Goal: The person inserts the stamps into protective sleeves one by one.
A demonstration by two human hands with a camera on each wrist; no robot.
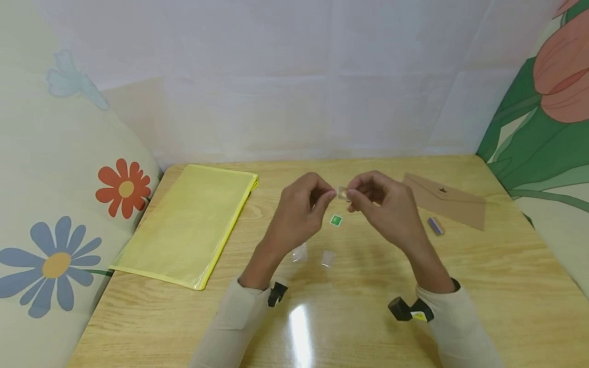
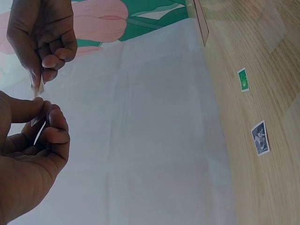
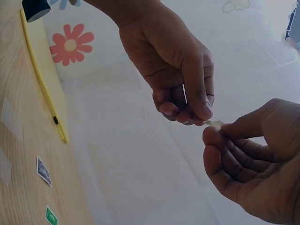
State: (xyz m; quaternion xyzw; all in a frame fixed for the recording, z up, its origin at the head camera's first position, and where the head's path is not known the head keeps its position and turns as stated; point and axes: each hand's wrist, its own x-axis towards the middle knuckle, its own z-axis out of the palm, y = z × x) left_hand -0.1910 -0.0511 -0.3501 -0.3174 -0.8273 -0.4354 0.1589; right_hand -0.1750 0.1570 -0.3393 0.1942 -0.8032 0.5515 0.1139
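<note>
In the head view, my left hand [image 1: 301, 207] and right hand [image 1: 384, 204] meet fingertip to fingertip above the table. Between them is a small, thin, pale piece with a clear plastic edge [image 3: 214, 123], like a stamp in a small clear sleeve. My right thumb and fingers pinch one side of it, while my left thumb and forefinger pinch the other. Below the hands, a green stamp [image 1: 336, 220] lies on the table. Next to it is a dark grey picture stamp [image 2: 260, 138], hidden behind my left hand in the head view.
Two small clear plastic sleeves [image 1: 328, 258] lie nearer me on the wooden table [image 1: 349, 317]. A yellow zip folder [image 1: 184, 225] is at the left. On the right are a brown envelope [image 1: 453, 207] and a small block with a purple-blue side [image 1: 435, 226].
</note>
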